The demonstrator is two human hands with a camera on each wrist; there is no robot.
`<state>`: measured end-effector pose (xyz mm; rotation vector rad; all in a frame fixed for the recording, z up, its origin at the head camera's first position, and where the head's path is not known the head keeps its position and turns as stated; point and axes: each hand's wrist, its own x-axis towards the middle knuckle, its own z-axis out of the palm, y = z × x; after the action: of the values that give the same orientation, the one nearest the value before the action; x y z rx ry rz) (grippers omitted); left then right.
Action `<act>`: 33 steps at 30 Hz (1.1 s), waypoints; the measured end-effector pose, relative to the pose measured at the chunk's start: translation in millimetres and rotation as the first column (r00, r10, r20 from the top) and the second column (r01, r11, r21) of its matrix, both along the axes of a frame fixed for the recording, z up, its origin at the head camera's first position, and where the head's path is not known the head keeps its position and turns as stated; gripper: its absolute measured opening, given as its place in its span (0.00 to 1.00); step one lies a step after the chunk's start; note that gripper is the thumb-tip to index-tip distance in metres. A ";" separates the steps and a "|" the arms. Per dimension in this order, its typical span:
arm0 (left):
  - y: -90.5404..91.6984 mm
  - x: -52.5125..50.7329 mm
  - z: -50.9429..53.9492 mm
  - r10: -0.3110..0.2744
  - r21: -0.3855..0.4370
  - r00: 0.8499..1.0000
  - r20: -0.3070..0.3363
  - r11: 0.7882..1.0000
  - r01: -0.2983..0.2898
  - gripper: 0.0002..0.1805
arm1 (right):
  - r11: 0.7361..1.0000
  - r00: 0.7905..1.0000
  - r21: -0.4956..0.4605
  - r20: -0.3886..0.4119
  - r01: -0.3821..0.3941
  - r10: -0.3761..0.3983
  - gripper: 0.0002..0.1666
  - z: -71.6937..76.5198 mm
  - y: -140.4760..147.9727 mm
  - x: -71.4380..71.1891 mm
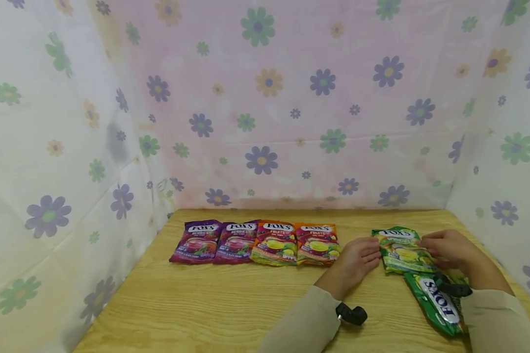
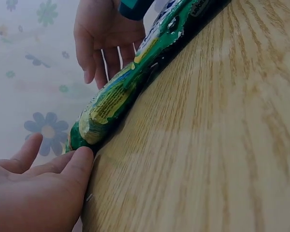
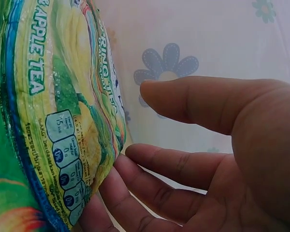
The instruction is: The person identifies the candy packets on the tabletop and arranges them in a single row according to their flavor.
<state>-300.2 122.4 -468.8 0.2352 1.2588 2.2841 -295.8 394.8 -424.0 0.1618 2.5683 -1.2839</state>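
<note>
A green Fox's candy bag [image 1: 402, 251] lies face up on the right of the table, between both hands. My left hand [image 1: 357, 260] touches its left edge with the fingertips; in the left wrist view the fingers are extended against the bag's end. My right hand [image 1: 452, 250] is at the opposite edge. In the right wrist view, its fingers [image 3: 169, 166] reach the bag's edge while the thumb stays apart from it. Nearer to me, a second green candy bag [image 1: 437, 304] lies turned at an angle, partly hidden by the right wrist and sleeve.
Two purple berry candy bags [image 1: 196, 242] and two orange fruit candy bags [image 1: 274, 243] form a row at the back left of the wooden table [image 1: 212, 309]. Flower-patterned cloth [image 1: 291, 113] walls the table in at the back and sides.
</note>
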 end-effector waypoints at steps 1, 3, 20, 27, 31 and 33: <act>-0.2 -0.1 0.6 0.000 -0.001 1.000 -0.005 1.000 0.000 0.27 | 1.000 1.000 0.003 -0.004 -0.001 0.001 0.50 0.0 0.2 -0.3; -0.6 -0.6 1.1 0.000 -0.005 1.000 -0.013 1.000 0.000 0.27 | 1.000 1.000 0.010 -0.013 -0.006 0.006 0.50 0.2 0.6 -0.6; -2.8 -2.4 1.2 0.036 0.013 0.997 -0.064 0.999 -0.035 0.22 | 1.000 0.997 -0.006 -0.077 -0.029 0.028 0.47 5.1 -6.4 0.8; -9.0 -2.9 5.2 0.073 -0.004 0.991 -0.115 0.997 -0.074 0.21 | 0.999 0.992 -0.022 -0.124 -0.042 0.039 0.45 10.6 -16.3 3.7; -13.0 -3.8 7.8 0.084 -0.003 0.987 -0.139 0.996 -0.085 0.21 | 0.999 0.991 -0.027 -0.126 -0.045 0.041 0.45 12.4 -21.4 3.9; -15.4 -4.1 9.2 0.088 -0.007 0.984 -0.155 0.996 -0.090 0.21 | 0.998 0.991 -0.027 -0.129 -0.050 0.046 0.46 12.9 -24.1 3.5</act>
<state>-304.3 107.0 -459.7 0.3636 1.3878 2.3698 -292.3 370.7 -411.1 0.0118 2.6401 -1.3561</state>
